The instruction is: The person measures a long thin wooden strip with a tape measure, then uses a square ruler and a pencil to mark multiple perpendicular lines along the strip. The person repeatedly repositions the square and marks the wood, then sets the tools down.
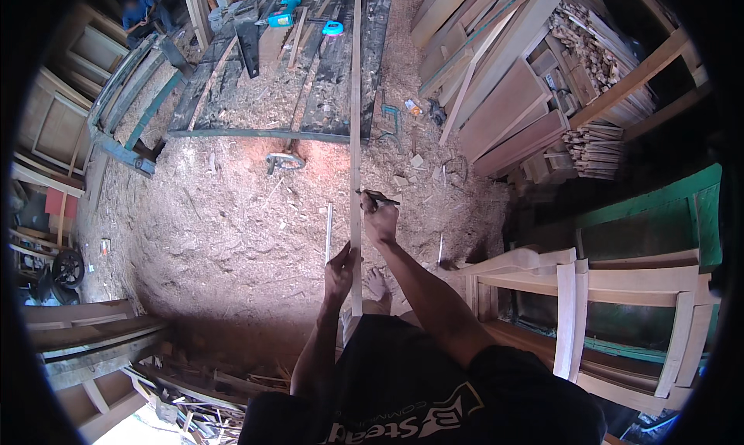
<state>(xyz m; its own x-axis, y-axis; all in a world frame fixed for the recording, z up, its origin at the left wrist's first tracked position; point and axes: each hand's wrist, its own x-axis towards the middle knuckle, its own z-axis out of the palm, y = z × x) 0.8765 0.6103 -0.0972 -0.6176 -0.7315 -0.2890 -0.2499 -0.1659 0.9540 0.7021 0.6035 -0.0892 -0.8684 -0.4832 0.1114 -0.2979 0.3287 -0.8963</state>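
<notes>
A long, narrow wooden strip (356,127) runs from my waist out across the workbench. My left hand (339,268) grips its near part, thumb and fingers closed round the edge. Farther along, my right hand (378,222) is at the strip's right side, closed on a slim dark pen-like tool (381,198). The tool's tip is at the strip; whether it touches is too small to tell. Just left of the strip is a thin whitish stick (329,230); I cannot tell if it lies on the floor or meets my left hand.
The dark workbench (370,65) ahead carries a teal power tool (285,10), a blue-and-pink round object (332,28) and a handsaw (247,48). Wood shavings (217,236) cover the floor. Boards (511,108) lean at right, near a wooden frame (570,313). Another person (143,15) sits far left.
</notes>
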